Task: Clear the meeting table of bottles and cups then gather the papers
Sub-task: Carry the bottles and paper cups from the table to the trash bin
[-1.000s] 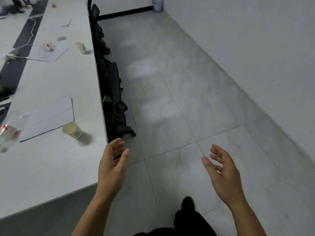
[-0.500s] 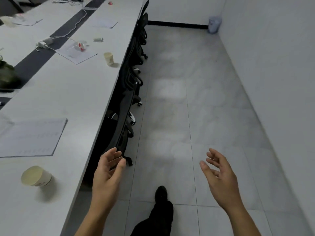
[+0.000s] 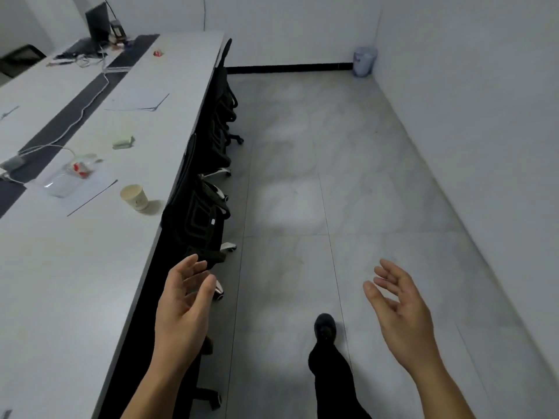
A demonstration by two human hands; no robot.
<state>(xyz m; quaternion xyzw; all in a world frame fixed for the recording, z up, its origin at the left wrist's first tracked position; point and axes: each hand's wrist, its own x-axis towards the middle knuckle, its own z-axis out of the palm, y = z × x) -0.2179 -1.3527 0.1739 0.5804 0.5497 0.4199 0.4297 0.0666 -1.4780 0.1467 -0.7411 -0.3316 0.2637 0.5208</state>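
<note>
A long white meeting table [image 3: 75, 282] runs along the left. On it stands a cream paper cup [image 3: 134, 197] near the edge. Beside the cup a clear plastic bottle [image 3: 68, 178] with a red label lies on a sheet of paper [image 3: 87, 189]. Another paper [image 3: 137, 101] lies farther back. My left hand [image 3: 183, 303] hovers beyond the table's edge, over the chairs, fingers relaxed and empty. My right hand [image 3: 399, 309] is held over the floor, fingers spread, holding nothing.
Black office chairs [image 3: 208, 213] are pushed in along the table's right edge. A white cable [image 3: 75, 122] and a small pale packet [image 3: 122, 142] lie on the table, a monitor [image 3: 97, 24] at its far end. A pale bin [image 3: 364, 60] stands in the far corner. My foot [image 3: 325, 328] steps on grey tiles.
I have walked forward along the table. The near cup and near paper have passed out of view, and the farther cup and bottle are closer. Both hands stay open and empty.
</note>
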